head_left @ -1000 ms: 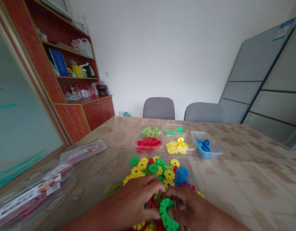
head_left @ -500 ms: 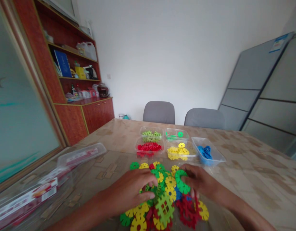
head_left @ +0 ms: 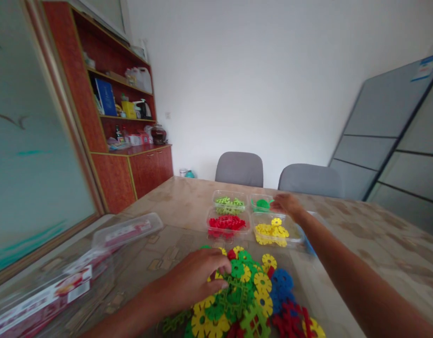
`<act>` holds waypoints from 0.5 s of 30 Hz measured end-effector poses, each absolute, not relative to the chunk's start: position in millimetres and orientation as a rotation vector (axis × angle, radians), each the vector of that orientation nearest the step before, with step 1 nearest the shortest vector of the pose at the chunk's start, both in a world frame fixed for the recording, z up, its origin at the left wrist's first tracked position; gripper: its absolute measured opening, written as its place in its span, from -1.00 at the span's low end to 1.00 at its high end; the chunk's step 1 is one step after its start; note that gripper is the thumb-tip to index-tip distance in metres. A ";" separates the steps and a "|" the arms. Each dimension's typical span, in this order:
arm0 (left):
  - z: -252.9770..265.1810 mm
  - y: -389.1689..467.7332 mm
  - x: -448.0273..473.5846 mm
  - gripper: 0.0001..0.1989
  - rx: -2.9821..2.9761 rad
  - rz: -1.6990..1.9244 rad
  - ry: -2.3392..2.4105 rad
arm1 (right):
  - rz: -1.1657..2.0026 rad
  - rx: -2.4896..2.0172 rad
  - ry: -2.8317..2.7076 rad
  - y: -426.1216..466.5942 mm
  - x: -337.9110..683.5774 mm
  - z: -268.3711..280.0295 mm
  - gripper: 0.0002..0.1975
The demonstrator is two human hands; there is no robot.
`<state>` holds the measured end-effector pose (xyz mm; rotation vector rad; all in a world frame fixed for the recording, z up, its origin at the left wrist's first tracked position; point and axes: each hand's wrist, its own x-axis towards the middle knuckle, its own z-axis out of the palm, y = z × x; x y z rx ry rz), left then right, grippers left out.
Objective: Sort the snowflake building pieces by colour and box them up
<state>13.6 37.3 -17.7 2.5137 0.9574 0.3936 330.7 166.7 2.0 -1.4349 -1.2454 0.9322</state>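
My left hand (head_left: 198, 277) hovers at the left side of a loose pile of plastic snap-together pieces, thumb and fingers curved and apart, holding nothing. In the pile are yellow notched discs (head_left: 262, 282), green discs (head_left: 237, 268), blue discs (head_left: 282, 280), red pieces (head_left: 290, 319) and a light-green lattice piece (head_left: 255, 321). Stretched far forward, my right hand (head_left: 285, 204) is at the right end of a clear box (head_left: 255, 196) with green discs (head_left: 262, 204) in it. Its fingers are blurred, so whether they hold a disc does not show.
Beside that box stand clear boxes of light-green pieces (head_left: 229, 203), red pieces (head_left: 226, 222) and yellow discs (head_left: 272, 233). My right forearm partly covers a box with blue pieces (head_left: 309, 245). Clear lids or containers (head_left: 132, 230) lie at left. Two grey chairs (head_left: 239, 168) stand beyond the table.
My right hand has gone from the pile, where it held green discs, forward to the box with green discs. The left hand stays over the pile. The view has shifted slightly.
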 end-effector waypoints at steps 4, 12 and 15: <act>-16.2 46.6 10.7 -0.88 2.536 0.447 0.966 | 1.003 -1.470 -1.329 137.0 323.8 1.0 -0.77; -21.6 52.4 13.0 -0.76 2.567 0.545 0.905 | 0.883 -1.383 -1.855 27.8 320.9 -22.5 -0.67; -27.2 48.1 15.6 -0.67 2.566 0.492 0.819 | 0.708 -1.456 -2.159 2.8 321.1 -22.1 -0.72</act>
